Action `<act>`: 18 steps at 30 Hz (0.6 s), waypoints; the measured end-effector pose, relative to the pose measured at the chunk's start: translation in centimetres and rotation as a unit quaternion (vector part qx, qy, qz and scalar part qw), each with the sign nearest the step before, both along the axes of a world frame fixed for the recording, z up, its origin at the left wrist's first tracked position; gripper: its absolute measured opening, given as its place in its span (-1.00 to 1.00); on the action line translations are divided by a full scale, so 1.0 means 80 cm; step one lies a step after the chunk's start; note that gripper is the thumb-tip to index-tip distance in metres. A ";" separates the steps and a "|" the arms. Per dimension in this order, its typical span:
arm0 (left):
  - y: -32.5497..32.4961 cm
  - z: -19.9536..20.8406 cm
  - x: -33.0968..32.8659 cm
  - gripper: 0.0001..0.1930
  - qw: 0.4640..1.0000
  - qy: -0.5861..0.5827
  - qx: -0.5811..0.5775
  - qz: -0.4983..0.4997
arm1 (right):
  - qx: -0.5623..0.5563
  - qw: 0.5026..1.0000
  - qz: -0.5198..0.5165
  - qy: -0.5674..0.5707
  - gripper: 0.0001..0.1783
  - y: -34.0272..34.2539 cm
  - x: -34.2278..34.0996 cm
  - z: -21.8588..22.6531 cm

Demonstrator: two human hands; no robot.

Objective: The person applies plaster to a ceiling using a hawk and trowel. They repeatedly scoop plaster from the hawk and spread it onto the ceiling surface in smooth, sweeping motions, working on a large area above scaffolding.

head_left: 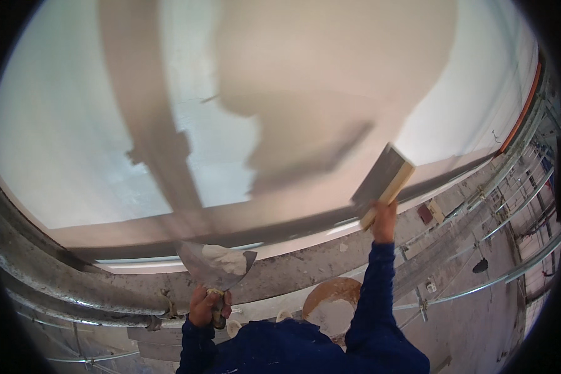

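My left hand [207, 306] is closed round the handle of a broad putty knife [196, 260], held low in front of my body. A lump of white plaster [227, 258] lies on its blade. My right hand [384, 219], arm stretched forward, grips the wooden back of a wide smoothing blade [383, 177]. Its grey blade is tilted against or very close to the wall [305, 81]; contact cannot be told. Beige coating and paler white-green areas cover the wall, with shadows across it.
A round brown-rimmed bucket [315, 293] with pale contents stands by my body. Scaffold tubes [523, 271] run along the right, and a thick grey pipe [75, 287] bends along the left. Below the wall runs a white strip [149, 267].
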State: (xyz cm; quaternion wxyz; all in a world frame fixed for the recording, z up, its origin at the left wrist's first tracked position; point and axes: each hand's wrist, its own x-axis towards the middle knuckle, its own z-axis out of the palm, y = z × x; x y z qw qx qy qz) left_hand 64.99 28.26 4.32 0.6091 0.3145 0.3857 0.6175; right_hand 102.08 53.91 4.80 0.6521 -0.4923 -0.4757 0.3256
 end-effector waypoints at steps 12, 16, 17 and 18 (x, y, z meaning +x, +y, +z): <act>-0.068 0.026 -0.055 -0.67 0.994 0.099 -0.039 -0.029 | 0.262 0.925 -0.193 -0.195 -0.21 0.089 -0.220 0.167; -0.093 0.042 -0.077 -0.60 0.980 0.172 -0.038 -0.095 | 0.334 0.896 -0.190 -0.222 -0.22 0.040 -0.356 0.156; -0.100 0.031 -0.086 -0.60 0.965 0.239 0.003 -0.108 | 0.322 0.906 -0.171 -0.213 -0.21 0.020 -0.397 0.153; -0.105 0.040 -0.092 -0.69 0.965 0.230 -0.020 -0.126 | 0.297 0.909 -0.184 -0.227 -0.18 0.002 -0.438 0.148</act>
